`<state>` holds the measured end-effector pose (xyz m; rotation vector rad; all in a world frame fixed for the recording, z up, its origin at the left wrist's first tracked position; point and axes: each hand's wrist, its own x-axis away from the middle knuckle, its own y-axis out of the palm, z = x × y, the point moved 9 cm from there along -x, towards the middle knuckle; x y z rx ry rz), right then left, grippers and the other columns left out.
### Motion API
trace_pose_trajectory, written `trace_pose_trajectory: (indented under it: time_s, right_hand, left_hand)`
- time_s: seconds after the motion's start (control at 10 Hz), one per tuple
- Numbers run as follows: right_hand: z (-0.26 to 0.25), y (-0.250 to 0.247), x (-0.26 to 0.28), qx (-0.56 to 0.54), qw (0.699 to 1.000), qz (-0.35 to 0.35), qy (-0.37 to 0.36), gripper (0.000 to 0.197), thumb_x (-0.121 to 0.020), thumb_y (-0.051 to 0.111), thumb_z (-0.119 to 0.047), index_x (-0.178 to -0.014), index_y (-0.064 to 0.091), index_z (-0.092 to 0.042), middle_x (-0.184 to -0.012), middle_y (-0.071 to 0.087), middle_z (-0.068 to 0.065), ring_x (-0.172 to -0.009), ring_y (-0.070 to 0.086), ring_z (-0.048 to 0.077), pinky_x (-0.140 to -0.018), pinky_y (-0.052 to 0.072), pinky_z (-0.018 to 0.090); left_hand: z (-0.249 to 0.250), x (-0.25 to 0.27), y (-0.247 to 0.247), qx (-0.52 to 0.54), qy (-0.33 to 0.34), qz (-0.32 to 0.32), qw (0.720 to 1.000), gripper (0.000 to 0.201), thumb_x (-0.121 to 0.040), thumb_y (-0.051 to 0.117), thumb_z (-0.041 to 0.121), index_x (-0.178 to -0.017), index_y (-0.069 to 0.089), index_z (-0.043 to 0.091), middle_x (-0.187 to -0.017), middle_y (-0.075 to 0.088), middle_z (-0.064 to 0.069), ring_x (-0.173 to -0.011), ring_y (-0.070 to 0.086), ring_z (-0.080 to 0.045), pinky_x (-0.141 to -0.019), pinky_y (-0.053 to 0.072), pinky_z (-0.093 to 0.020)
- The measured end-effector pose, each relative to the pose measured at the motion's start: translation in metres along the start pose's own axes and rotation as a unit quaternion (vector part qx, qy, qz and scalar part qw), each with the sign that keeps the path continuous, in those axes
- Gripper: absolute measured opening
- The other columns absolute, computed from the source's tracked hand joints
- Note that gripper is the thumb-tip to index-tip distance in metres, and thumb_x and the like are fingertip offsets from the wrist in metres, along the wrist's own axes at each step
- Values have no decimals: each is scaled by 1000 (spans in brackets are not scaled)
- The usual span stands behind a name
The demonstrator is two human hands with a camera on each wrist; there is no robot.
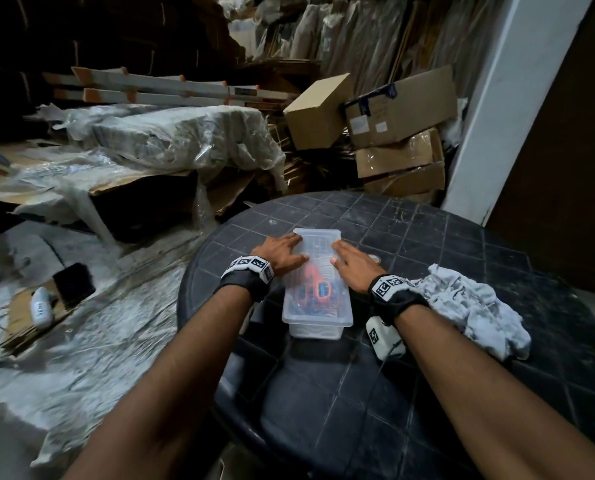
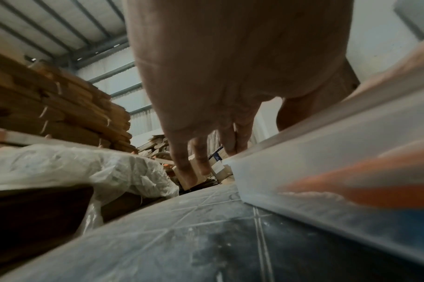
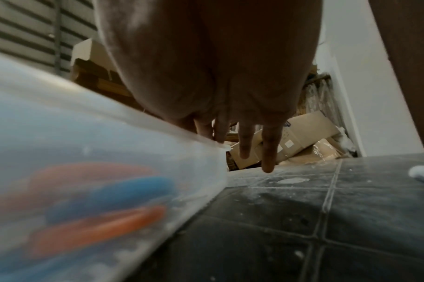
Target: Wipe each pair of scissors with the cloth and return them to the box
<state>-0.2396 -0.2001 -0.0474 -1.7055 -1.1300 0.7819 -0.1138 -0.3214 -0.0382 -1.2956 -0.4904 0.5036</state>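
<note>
A clear plastic box (image 1: 318, 320) with its lid on stands on the dark round table (image 1: 410, 393). Through its walls show scissors with orange and blue handles (image 1: 318, 289), also blurred scissor handles (image 3: 104, 209) in the right wrist view. My left hand (image 1: 284, 252) lies flat on the lid's left side, straight fingers (image 2: 189, 167) reaching over the edge of the box (image 2: 327, 152). My right hand (image 1: 353, 263) lies flat on the lid's right side, fingers (image 3: 269, 152) straight. A crumpled white cloth (image 1: 472, 310) lies on the table right of my right wrist.
Cardboard boxes (image 1: 393, 126) are piled behind the table beside a white wall (image 1: 503, 98). Plastic-wrapped stacks (image 1: 171, 133) and loose sheeting fill the left. A white tagged device (image 1: 384, 337) hangs under my right wrist.
</note>
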Motion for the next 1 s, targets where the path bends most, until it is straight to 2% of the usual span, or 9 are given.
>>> trace_pose_trajectory:
  time_s: [0.1,0.2,0.3,0.4,0.6,0.7,0.8,0.9,1.0]
  right_hand:
    - [-11,-10,18,-8,999,28,-28,54,-107,52,-33,-155,42,-10,-162,39,9,-148,34,33,-123,27,44]
    - [-18,-15,48,-16,998,55,-34,52,-100,64,-32,-147,54,-14,-153,51,7,-140,43,29,-118,35,45]
    - [-22,-3,76,-17,998,49,-42,53,-98,63,-34,-147,54,-14,-153,50,5,-140,44,28,-117,37,47]
    - [-27,6,98,2,998,47,-31,54,-105,52,-38,-155,46,-19,-163,39,1,-146,37,30,-121,34,47]
    - [-33,13,112,33,999,31,8,55,-110,32,-47,-162,30,-28,-171,21,-9,-151,33,28,-122,30,50]
    - [-30,13,114,17,999,25,11,59,-108,37,-48,-161,32,-24,-170,26,-3,-152,33,30,-123,28,48]
    - [-37,-4,126,-4,998,59,18,57,-105,51,-45,-153,46,-15,-160,44,7,-146,40,31,-119,35,45]
    - [-34,-18,135,-29,994,93,46,47,-101,59,-45,-136,63,-13,-140,57,11,-132,52,32,-105,46,44]
    - [-30,-25,146,-54,990,118,50,40,-99,65,-39,-125,67,-8,-135,59,15,-127,55,34,-104,47,41]
  left_hand:
    - [2,18,0,23,3,43,999,69,-102,45,57,-158,33,19,-166,29,-2,-148,29,-34,-117,31,-55]
    - [19,47,-6,40,48,88,994,62,-97,58,50,-148,50,16,-156,46,-7,-141,42,-30,-115,37,-46]
    - [39,78,6,21,65,58,996,86,-84,44,68,-147,49,11,-154,46,-12,-137,47,-36,-112,40,-50]
    - [48,96,15,15,46,45,998,101,-72,21,74,-146,47,11,-153,44,-15,-137,46,-39,-110,40,-55]
    - [49,108,26,5,-4,24,1000,75,-92,25,62,-157,30,24,-170,18,-2,-146,33,-43,-115,30,-62]
    - [51,117,20,7,-8,44,999,65,-102,31,58,-157,31,22,-168,23,-1,-146,33,-41,-115,30,-60]
    - [54,132,2,38,-7,114,993,57,-101,42,52,-145,50,17,-151,49,-10,-137,43,-37,-110,38,-53]
    - [64,143,-12,126,1,158,979,58,-93,49,53,-135,60,15,-135,62,-17,-125,55,-36,-103,45,-47]
    - [77,143,-21,161,19,179,970,48,-93,58,43,-130,63,13,-128,65,-17,-117,60,-34,-98,50,-46]
